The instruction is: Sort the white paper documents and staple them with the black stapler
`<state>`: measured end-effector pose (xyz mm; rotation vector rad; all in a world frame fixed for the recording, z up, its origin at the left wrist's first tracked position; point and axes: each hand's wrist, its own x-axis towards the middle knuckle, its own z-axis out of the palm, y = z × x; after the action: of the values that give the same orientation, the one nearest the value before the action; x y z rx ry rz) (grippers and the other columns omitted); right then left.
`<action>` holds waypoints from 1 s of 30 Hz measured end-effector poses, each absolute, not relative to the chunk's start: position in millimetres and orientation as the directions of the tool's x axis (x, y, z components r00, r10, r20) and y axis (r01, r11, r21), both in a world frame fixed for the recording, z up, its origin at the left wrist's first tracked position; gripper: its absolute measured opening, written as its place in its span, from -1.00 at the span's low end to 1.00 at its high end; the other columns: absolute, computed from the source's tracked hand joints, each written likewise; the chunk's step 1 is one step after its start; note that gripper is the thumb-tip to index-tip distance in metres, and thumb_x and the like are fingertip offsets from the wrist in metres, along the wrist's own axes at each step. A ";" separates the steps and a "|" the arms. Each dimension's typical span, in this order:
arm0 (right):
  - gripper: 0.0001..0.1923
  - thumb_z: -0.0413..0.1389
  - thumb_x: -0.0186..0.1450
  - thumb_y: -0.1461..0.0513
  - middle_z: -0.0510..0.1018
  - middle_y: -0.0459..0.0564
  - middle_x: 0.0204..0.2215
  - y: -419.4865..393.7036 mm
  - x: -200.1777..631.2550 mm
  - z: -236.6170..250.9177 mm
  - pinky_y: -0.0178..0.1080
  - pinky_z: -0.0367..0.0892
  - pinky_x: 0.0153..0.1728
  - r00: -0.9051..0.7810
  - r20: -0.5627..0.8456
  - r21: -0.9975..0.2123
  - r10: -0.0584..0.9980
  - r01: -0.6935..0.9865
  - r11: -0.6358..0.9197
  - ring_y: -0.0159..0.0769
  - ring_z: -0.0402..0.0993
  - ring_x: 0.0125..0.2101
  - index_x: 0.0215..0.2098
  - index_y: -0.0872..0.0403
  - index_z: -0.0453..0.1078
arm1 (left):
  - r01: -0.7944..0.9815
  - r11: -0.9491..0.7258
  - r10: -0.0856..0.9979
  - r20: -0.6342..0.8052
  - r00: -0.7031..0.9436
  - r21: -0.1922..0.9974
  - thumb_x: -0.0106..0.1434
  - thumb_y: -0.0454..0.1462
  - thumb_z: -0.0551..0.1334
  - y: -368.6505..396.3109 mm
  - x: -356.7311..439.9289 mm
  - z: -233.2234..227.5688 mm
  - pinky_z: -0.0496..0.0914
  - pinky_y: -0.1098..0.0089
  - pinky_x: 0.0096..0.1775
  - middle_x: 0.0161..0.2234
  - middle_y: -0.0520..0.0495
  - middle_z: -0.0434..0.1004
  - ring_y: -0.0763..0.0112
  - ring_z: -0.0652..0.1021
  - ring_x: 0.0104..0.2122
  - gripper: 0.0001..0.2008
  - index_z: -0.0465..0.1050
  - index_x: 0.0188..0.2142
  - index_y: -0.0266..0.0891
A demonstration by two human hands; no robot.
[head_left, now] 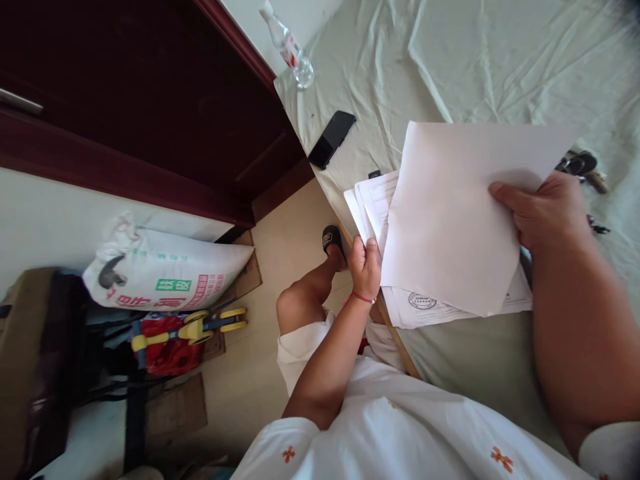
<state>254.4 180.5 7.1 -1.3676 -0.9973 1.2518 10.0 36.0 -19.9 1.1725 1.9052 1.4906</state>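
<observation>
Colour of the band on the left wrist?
Red, a thin band at the left hand; head view.

Wide bed covered in a creased pale green sheet (500, 60), lit evenly by soft daylight. Dark reddish-brown wooden cabinet with panelled door (150, 100) just beside the bed, meeting a plain white wall (60, 213). Beige tiled floor (295, 213) below. Against the wall, a plump white woven sack with red and green print (170, 267), resting over flattened brown cardboard (175, 407). Near it, a red and yellow plastic toy (190, 333). At far left, a brown cardboard box (25, 360).
</observation>
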 end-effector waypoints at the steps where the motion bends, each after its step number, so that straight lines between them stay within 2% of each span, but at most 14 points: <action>1: -0.69 0.52 -0.07 0.17 0.68 0.07 -0.33 180.1 253.6 7.7 -0.14 0.41 -0.48 0.142 -0.199 -0.980 0.970 -0.056 -0.193 -0.31 0.48 -0.49 -0.40 0.06 0.59 | 0.341 0.057 0.826 0.147 -0.544 0.938 0.46 0.12 0.12 36.0 10.1 -19.9 0.36 0.39 -0.18 -0.44 0.04 0.32 0.39 0.43 -0.31 -0.56 0.26 -0.35 -0.15; 5: -0.74 0.48 -0.07 0.24 0.68 0.06 -0.32 179.5 251.9 9.4 -0.16 0.40 -0.48 0.167 -0.256 -0.967 0.952 -0.066 -0.248 -0.30 0.49 -0.48 -0.40 0.05 0.60 | 0.338 0.063 0.814 0.148 -0.561 0.939 0.44 0.18 0.11 36.5 11.3 -18.5 0.35 0.39 -0.24 -0.48 0.07 0.25 0.42 0.36 -0.40 -0.50 0.20 -0.40 -0.14; 10: -0.76 0.45 -0.06 0.26 0.68 0.04 -0.35 178.8 250.5 10.6 -0.16 0.42 -0.48 0.141 -0.251 -0.968 0.958 -0.067 -0.243 -0.30 0.49 -0.49 -0.40 0.04 0.61 | 0.383 0.072 0.849 0.145 -0.508 0.921 0.38 0.16 0.20 37.2 11.6 -14.2 0.39 0.36 -0.24 -0.40 0.01 0.46 0.38 0.46 -0.36 -0.56 0.32 -0.30 -0.15; 16: -0.71 0.48 -0.10 0.26 0.69 0.02 -0.36 177.8 247.8 14.0 -0.20 0.45 -0.48 0.122 -0.246 -0.964 0.962 -0.136 -0.229 -0.30 0.51 -0.47 -0.38 0.06 0.63 | 0.454 0.128 0.836 0.151 -0.528 0.882 0.36 0.15 0.21 38.8 11.1 -9.4 0.41 0.32 -0.27 -0.42 -0.03 0.52 0.34 0.48 -0.38 -0.56 0.31 -0.35 -0.15; 24: -0.82 0.46 0.05 0.24 0.62 -0.08 -0.41 174.8 251.8 14.8 -0.27 0.37 -0.46 0.166 -0.042 -0.995 0.985 -0.095 -0.026 -0.46 0.38 -0.51 -0.47 0.06 0.56 | 0.387 0.098 0.847 0.128 -0.517 0.917 0.40 0.14 0.17 37.0 9.0 -20.9 0.47 0.32 -0.10 -0.29 -0.07 0.60 0.27 0.61 -0.18 -0.59 0.35 -0.25 -0.15; 27: -0.76 0.50 0.01 0.19 0.66 -0.07 -0.34 172.0 252.7 23.8 -0.21 0.46 -0.35 0.215 -0.074 -0.983 0.974 -0.178 -0.035 -0.41 0.45 -0.45 -0.41 0.04 0.59 | 0.372 0.096 0.838 0.127 -0.531 0.923 0.42 0.14 0.16 36.8 9.4 -22.0 0.48 0.30 -0.04 -0.24 -0.10 0.63 0.26 0.62 -0.13 -0.58 0.37 -0.22 -0.16; 30: -0.64 0.55 -0.06 0.11 0.69 -0.04 -0.22 173.4 259.7 28.2 -0.06 0.54 -0.15 0.192 -0.165 -0.959 0.967 -0.262 -0.111 -0.26 0.60 -0.29 -0.33 0.01 0.63 | 0.338 0.082 0.836 0.121 -0.536 0.938 0.43 0.14 0.15 37.3 10.4 -20.7 0.49 0.29 -0.03 -0.22 -0.11 0.64 0.26 0.62 -0.12 -0.56 0.40 -0.18 -0.18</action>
<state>259.7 173.4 28.2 -1.2129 -0.7990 1.2577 10.4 37.3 -20.7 1.1554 1.9137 1.4579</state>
